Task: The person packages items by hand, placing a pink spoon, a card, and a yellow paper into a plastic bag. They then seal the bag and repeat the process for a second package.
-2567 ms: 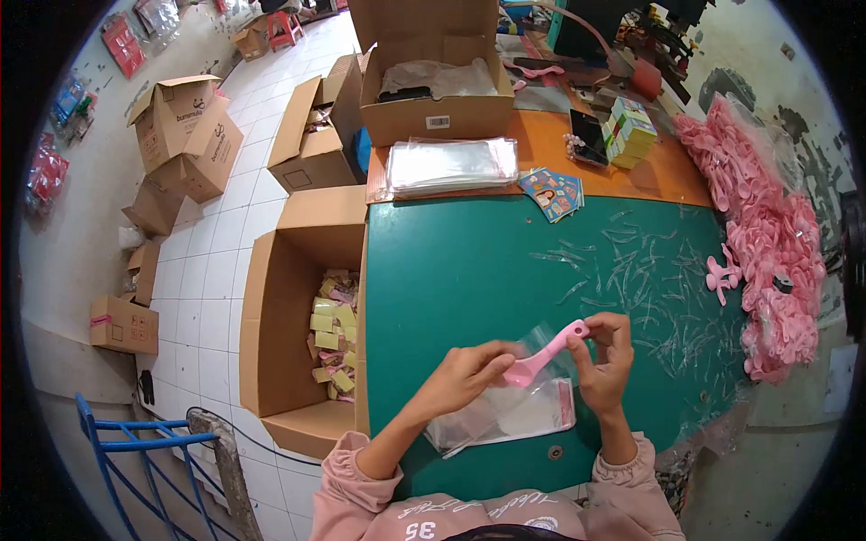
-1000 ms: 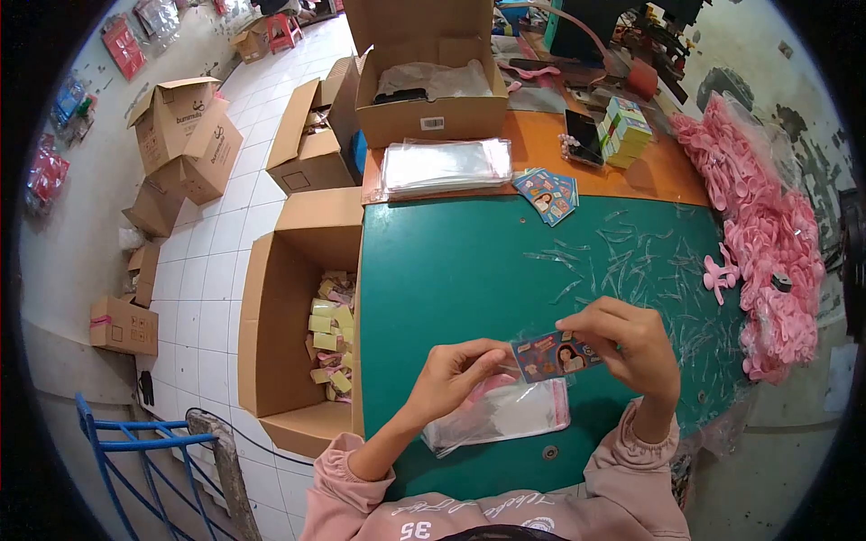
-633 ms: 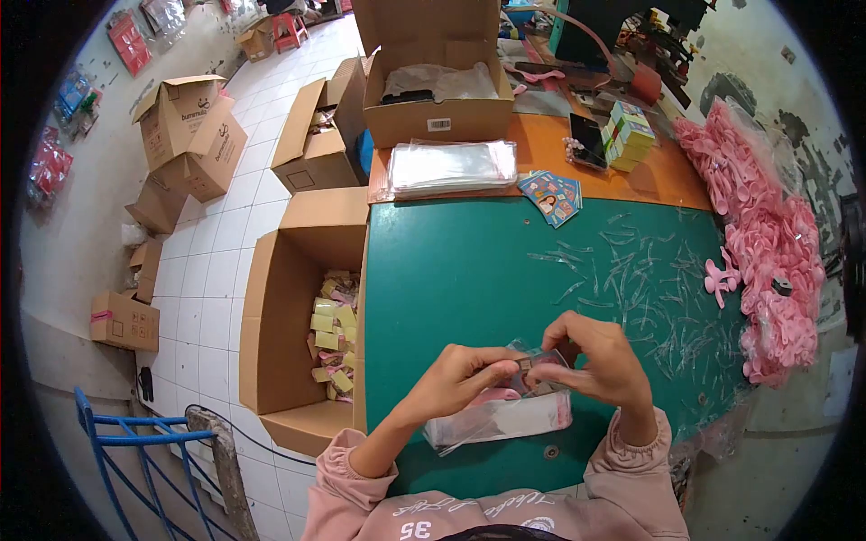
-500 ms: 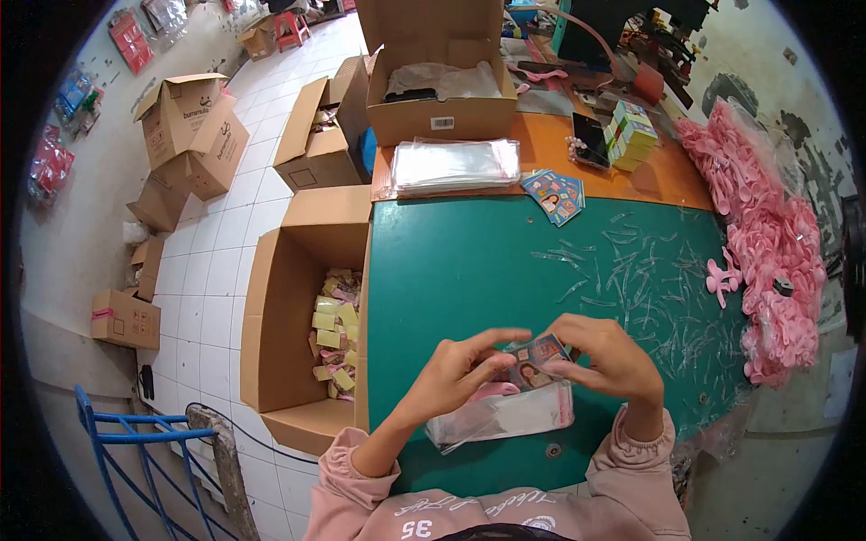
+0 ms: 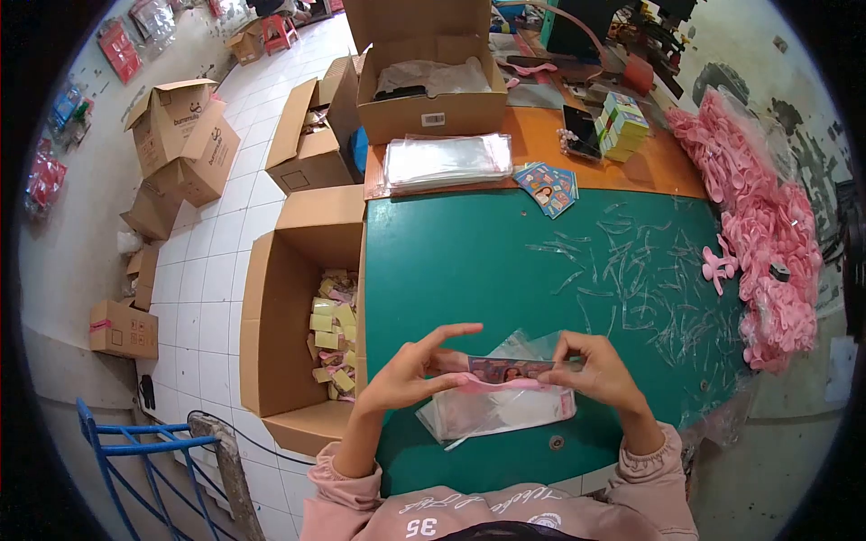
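Left hand (image 5: 406, 374) pinches the left end of the pink spoon (image 5: 501, 386) between thumb and fingers, with the index finger raised and spread. Right hand (image 5: 600, 374) pinches the right end of the illustrated card (image 5: 507, 370). The card lies along the spoon, just behind it; the two-ended hold probably keeps both parts aligned. Clear film (image 5: 516, 344) extends behind the card; whether it encloses the spoon cannot be determined. Below, loose clear bags (image 5: 510, 417) lie on the green surface (image 5: 442, 279), apparently placed for access by either hand. Clear strips (image 5: 640, 270) lie scattered farther right. Heaped pink spoons (image 5: 767, 225) line the right edge, likely for right-hand reach. Fanned cards (image 5: 548, 187) lie near stacked clear bags (image 5: 446, 160). An open carton (image 5: 290, 298) stands just beside the left edge, presumably for left-hand access.
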The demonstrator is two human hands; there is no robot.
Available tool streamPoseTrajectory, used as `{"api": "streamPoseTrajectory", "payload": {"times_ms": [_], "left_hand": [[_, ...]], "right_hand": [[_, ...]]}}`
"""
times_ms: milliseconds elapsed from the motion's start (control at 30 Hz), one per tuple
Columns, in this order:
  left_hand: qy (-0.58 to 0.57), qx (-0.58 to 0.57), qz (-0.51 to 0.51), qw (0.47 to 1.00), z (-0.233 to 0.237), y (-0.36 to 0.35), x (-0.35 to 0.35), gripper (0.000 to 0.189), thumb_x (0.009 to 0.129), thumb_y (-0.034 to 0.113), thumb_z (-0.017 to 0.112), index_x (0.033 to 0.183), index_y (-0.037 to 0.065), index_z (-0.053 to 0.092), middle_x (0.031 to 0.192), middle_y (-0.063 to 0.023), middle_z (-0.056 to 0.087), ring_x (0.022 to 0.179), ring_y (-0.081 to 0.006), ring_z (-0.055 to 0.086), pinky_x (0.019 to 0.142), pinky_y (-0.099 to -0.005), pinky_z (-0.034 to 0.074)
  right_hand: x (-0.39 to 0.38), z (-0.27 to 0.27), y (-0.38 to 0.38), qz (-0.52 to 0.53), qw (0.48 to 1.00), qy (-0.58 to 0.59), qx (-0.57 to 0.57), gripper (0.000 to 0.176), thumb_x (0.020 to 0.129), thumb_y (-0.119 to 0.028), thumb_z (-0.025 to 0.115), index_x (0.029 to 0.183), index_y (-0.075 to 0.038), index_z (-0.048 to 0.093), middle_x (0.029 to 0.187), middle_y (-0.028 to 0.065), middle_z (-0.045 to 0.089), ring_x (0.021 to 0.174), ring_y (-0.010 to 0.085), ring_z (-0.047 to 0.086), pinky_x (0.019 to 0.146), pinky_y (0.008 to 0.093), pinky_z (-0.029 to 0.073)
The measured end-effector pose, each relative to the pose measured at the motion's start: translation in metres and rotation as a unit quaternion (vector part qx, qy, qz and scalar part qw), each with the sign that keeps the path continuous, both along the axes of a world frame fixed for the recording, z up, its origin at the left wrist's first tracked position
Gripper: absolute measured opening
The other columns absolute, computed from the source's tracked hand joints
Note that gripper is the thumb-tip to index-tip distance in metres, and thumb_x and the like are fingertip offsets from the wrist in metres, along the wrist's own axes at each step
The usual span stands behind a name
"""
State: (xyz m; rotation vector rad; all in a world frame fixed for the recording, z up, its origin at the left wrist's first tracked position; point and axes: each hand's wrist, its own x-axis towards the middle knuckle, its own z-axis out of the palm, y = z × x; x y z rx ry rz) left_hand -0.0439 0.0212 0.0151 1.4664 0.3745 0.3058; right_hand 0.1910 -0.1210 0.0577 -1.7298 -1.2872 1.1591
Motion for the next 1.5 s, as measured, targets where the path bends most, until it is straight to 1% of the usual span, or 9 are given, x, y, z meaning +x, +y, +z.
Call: {"api": "streamPoseTrajectory", "payload": {"times_ms": [267, 433, 500, 567, 667, 900, 1133, 1400, 1500], "left_hand": [[0.017, 0.002, 0.021, 1.000, 0.011, -0.034, -0.009, 0.084, 0.075, 0.008, 0.075, 0.141, 0.009, 0.024, 0.081, -0.0019, 0.065, 0.068, -0.0032, 0.053, 0.055, -0.0201, 0.043], [0.030, 0.212, 0.184, 0.959, -0.001, -0.060, -0.007, 0.081, 0.086, 0.010, 0.062, 0.143, 0.006, 0.005, 0.117, -0.0213, 0.053, 0.106, -0.0271, 0.058, 0.088, -0.0354, 0.047], [-0.018, 0.008, 0.164, 0.986, -0.013, -0.077, -0.005, 0.078, 0.090, 0.012, 0.054, 0.142, 0.008, -0.005, 0.119, -0.0213, 0.052, 0.107, -0.0270, 0.058, 0.090, -0.0362, 0.047], [-0.055, -0.164, 0.099, 0.980, -0.021, -0.092, -0.005, 0.070, 0.098, 0.015, 0.036, 0.138, 0.013, -0.022, 0.122, -0.0209, 0.051, 0.109, -0.0280, 0.056, 0.091, -0.0373, 0.047], [-0.037, -0.293, 0.128, 0.947, -0.017, -0.101, -0.010, 0.065, 0.099, 0.017, 0.030, 0.139, 0.015, -0.022, 0.123, -0.0222, 0.050, 0.109, -0.0292, 0.056, 0.089, -0.0368, 0.048], [0.034, -0.248, 0.089, 0.964, -0.018, -0.107, -0.030, 0.062, 0.100, 0.024, 0.027, 0.140, 0.019, -0.020, 0.127, -0.0244, 0.047, 0.113, -0.0327, 0.053, 0.092, -0.0408, 0.046], [0.040, -0.162, 0.137, 0.976, -0.018, -0.109, -0.026, 0.060, 0.098, 0.018, 0.034, 0.143, 0.006, -0.005, 0.115, -0.0216, 0.056, 0.104, -0.0263, 0.058, 0.088, -0.0347, 0.047], [0.104, -0.043, 0.113, 0.987, -0.011, -0.105, -0.028, 0.054, 0.098, 0.015, 0.033, 0.144, 0.005, 0.008, 0.106, -0.0185, 0.059, 0.099, -0.0216, 0.058, 0.089, -0.0330, 0.046], [0.107, -0.125, 0.153, 0.974, -0.013, -0.105, -0.026, 0.053, 0.096, 0.011, 0.038, 0.143, 0.006, 0.016, 0.095, -0.0128, 0.062, 0.088, -0.0162, 0.060, 0.079, -0.0275, 0.048]], "right_hand": [[-0.013, -0.004, -0.017, -0.095, 0.986, 0.133, -0.024, 0.016, 0.072, -0.007, 0.074, 0.076, 0.001, 0.061, 0.068, 0.0008, 0.057, 0.065, 0.0066, 0.051, 0.060, 0.0216, 0.042], [-0.021, -0.009, -0.025, -0.138, 0.984, 0.019, 0.114, 0.015, 0.072, -0.005, 0.073, 0.083, 0.000, 0.063, 0.072, 0.0053, 0.058, 0.064, 0.0108, 0.054, 0.061, 0.0237, 0.044], [-0.036, 0.002, -0.020, -0.111, 0.964, -0.153, 0.188, 0.019, 0.073, -0.007, 0.072, 0.088, -0.001, 0.062, 0.079, 0.0090, 0.060, 0.068, 0.0166, 0.058, 0.063, 0.0271, 0.047], [-0.051, 0.002, -0.012, -0.014, 0.966, -0.181, 0.183, 0.025, 0.074, -0.010, 0.071, 0.096, -0.002, 0.061, 0.089, 0.0122, 0.060, 0.076, 0.0237, 0.059, 0.068, 0.0320, 0.048], [-0.064, -0.001, -0.014, 0.104, 0.971, -0.164, 0.143, 0.032, 0.074, -0.013, 0.069, 0.104, -0.005, 0.057, 0.097, 0.0136, 0.057, 0.087, 0.0314, 0.057, 0.073, 0.0390, 0.047], [-0.069, -0.028, -0.021, 0.145, 0.964, -0.177, 0.133, 0.021, 0.075, -0.011, 0.068, 0.091, -0.003, 0.058, 0.088, 0.0124, 0.054, 0.079, 0.0287, 0.057, 0.067, 0.0360, 0.047], [-0.075, -0.039, -0.017, 0.153, 0.977, -0.098, 0.114, 0.020, 0.076, -0.010, 0.065, 0.090, -0.003, 0.054, 0.084, 0.0130, 0.050, 0.081, 0.0311, 0.054, 0.069, 0.0386, 0.045], [-0.083, -0.041, -0.021, 0.187, 0.929, -0.228, 0.223, 0.019, 0.070, -0.008, 0.068, 0.080, -0.001, 0.054, 0.077, 0.0117, 0.049, 0.074, 0.0288, 0.053, 0.069, 0.0370, 0.045], [-0.088, -0.038, -0.022, 0.205, 0.909, -0.268, 0.244, 0.018, 0.069, -0.008, 0.067, 0.079, -0.001, 0.054, 0.076, 0.0108, 0.048, 0.071, 0.0276, 0.051, 0.068, 0.0373, 0.044]]}}
